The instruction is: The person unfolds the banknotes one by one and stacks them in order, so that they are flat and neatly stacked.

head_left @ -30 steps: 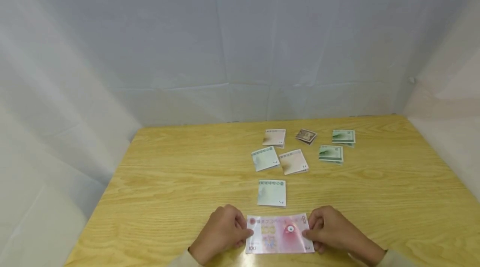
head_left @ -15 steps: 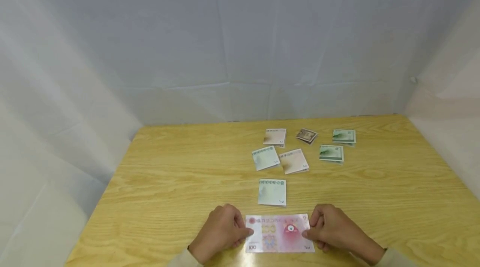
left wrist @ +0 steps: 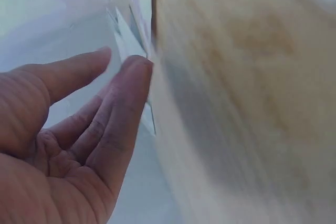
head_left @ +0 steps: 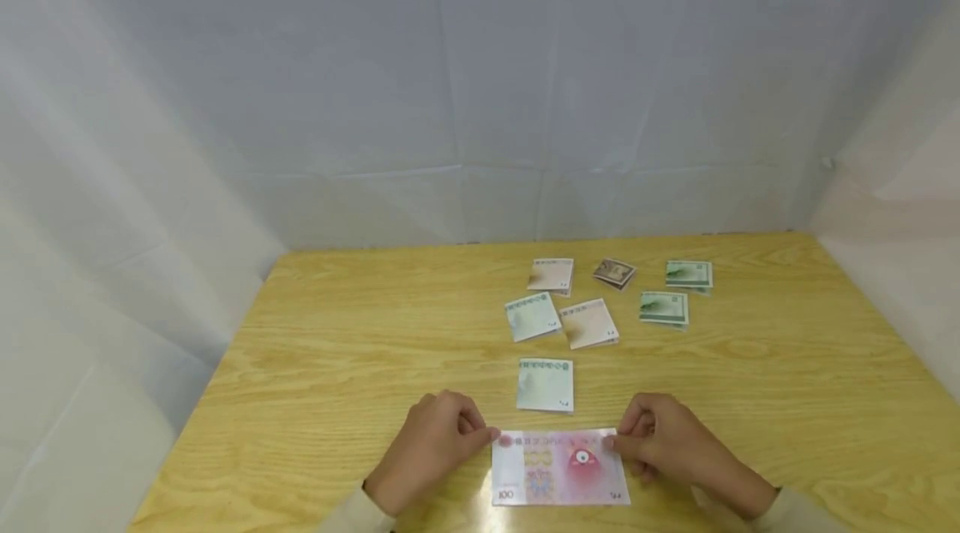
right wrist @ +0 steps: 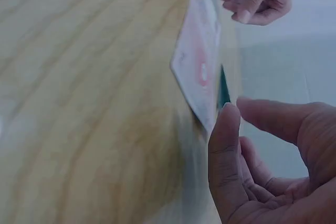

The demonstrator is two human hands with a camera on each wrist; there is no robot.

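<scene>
A pink 100 banknote (head_left: 558, 470) lies unfolded near the table's front. My left hand (head_left: 435, 450) is at its upper left corner, thumb tip close to the edge. In the left wrist view, a gap separates the thumb from the bent fingers (left wrist: 137, 74), with nothing between them. My right hand (head_left: 667, 445) is over the upper right corner. The right wrist view shows its thumb and index finger (right wrist: 226, 129) close together beside the banknote (right wrist: 197, 56), loosely bent, with no paper visible between them. Just beyond lies a folded pale green banknote (head_left: 545, 385).
Farther back lie another folded pale green banknote (head_left: 533, 316), two folded pale brown ones (head_left: 589, 323), a small dark brown one (head_left: 614, 272) and two darker green ones (head_left: 664, 307). Pale sheeting (head_left: 495, 83) hangs behind and beside the wooden table (head_left: 337, 333).
Both hands have shifted away from the body, from the sides of the pink banknote toward its upper corners. The left fingers have come away from its edge. The banknote stays in place.
</scene>
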